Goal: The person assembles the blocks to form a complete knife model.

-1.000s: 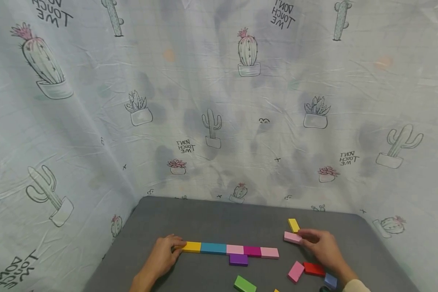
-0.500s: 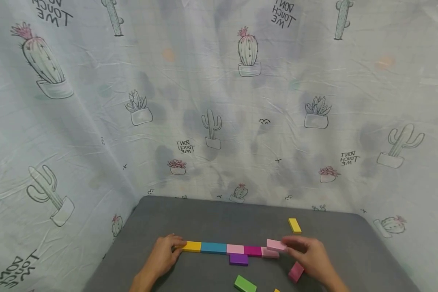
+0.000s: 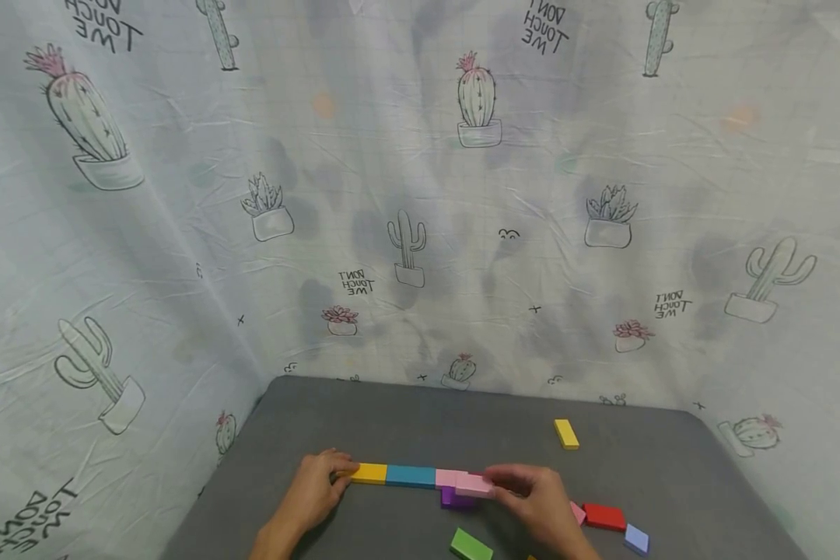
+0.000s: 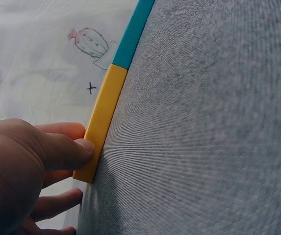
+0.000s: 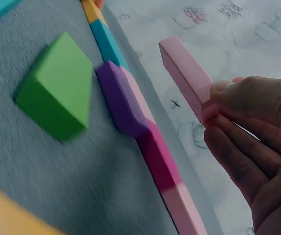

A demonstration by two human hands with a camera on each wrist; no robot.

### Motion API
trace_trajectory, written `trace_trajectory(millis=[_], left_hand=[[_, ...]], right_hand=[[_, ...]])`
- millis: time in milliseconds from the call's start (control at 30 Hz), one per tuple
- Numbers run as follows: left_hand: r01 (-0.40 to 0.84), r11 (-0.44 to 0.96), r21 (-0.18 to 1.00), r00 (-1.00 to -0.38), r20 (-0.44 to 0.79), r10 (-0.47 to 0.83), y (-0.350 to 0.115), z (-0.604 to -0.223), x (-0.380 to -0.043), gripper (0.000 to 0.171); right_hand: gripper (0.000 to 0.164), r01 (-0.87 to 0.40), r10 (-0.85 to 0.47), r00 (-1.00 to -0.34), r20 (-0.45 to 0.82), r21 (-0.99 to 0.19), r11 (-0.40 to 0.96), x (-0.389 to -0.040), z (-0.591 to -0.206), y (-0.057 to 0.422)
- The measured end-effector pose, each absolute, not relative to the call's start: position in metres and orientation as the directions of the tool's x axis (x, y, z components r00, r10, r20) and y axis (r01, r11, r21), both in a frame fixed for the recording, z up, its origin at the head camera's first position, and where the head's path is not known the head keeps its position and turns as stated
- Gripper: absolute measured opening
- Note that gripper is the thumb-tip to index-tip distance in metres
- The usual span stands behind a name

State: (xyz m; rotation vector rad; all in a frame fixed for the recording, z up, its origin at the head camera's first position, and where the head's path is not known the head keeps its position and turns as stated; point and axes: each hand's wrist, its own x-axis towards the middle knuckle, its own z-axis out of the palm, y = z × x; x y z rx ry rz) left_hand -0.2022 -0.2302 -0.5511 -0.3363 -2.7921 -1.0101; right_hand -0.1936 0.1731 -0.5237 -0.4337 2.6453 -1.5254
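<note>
My left hand [image 3: 313, 486] pinches the left end of a yellow block [image 4: 106, 107], with the thumb on its near side. From there a row of flat blocks runs right: a blue one [image 3: 411, 476], a pink one, a magenta one [image 5: 160, 156] and another pink one [image 5: 185, 208]. A purple block [image 5: 121, 103] lies along the row's near side. Between thumb and fingers, my right hand [image 3: 537, 502] holds a loose pink block [image 5: 185, 78] by one end, raised above the row. In the head view this hand and block cover the row's right end.
A green block [image 3: 471, 544] lies in front of the row. To the right are a red block [image 3: 603, 516], a light blue one [image 3: 637, 538] and a partly hidden pink one [image 3: 577, 513]. Farther back lies a small yellow block [image 3: 566, 434]. A cactus-print sheet [image 3: 420, 194] hangs behind the table.
My right hand has carried the pink block leftward from beside the back yellow block, past the row's right end, to over its pink and magenta blocks. The left hand has stayed put.
</note>
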Motion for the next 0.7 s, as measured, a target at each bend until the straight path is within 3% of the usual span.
trace_trajectory(millis=[433, 700], left_hand=[[0.274, 0.742, 0.612, -0.959, 0.231, 0.164, -0.230, -0.551, -0.202, 0.026], [0.274, 0.734, 0.621, -0.960, 0.225, 0.169, -0.231, -0.551, -0.202, 0.025]], right_hand=[[0.024, -0.246, -0.364, -0.928, 0.076, -0.858, 0.450, -0.200, -0.532, 0.133], [0.021, -0.372, -0.418, -0.893, 0.166, -0.795, 0.479, -0.204, -0.544, 0.114]])
